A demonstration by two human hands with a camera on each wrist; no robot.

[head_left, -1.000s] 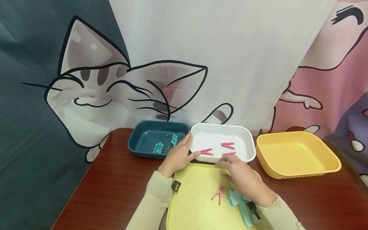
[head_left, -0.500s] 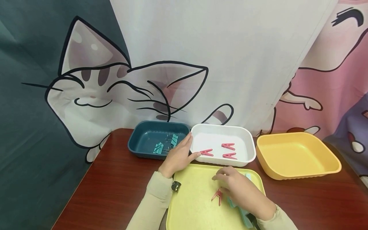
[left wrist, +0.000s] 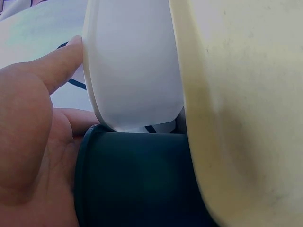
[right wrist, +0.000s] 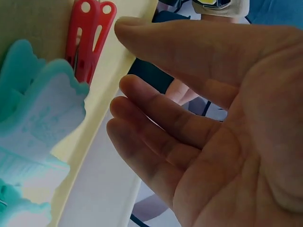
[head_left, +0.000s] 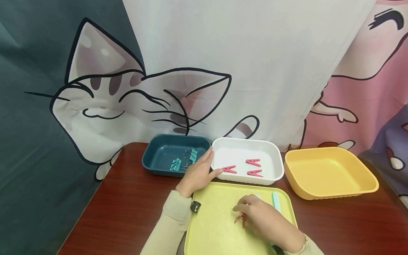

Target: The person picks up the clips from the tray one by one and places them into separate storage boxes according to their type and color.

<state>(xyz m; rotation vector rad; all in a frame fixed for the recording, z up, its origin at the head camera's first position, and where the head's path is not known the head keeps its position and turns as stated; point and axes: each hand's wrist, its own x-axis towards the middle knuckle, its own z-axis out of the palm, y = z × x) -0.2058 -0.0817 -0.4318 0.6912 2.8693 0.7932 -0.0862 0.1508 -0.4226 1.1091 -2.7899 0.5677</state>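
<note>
My left hand [head_left: 197,173] rests with extended fingers on the adjoining rims of the dark blue bin [head_left: 159,150] and the white bin [head_left: 220,141]. Over the yellow tray [head_left: 210,219], my right hand [head_left: 266,219] hovers with loosely bent fingers around a pink clothespin [head_left: 239,217]. The right wrist view shows a gap between thumb and fingertips, with the clothespin [right wrist: 84,42] lying just beyond them, ungripped. Beside it are teal clip-like pieces [right wrist: 47,104] with scalloped ends, mostly hidden under the hand in the head view.
Three pink clothespins [head_left: 254,173] lie in the white bin. Teal binder clips [head_left: 175,164] sit in the dark blue bin. A yellow bin [head_left: 331,173] stands at the right of the brown table [head_left: 118,202]. A printed curtain [head_left: 264,71] hangs behind.
My right hand has come back from the white bin's near edge, down over the tray to the pink clothespin. The left hand stays in place.
</note>
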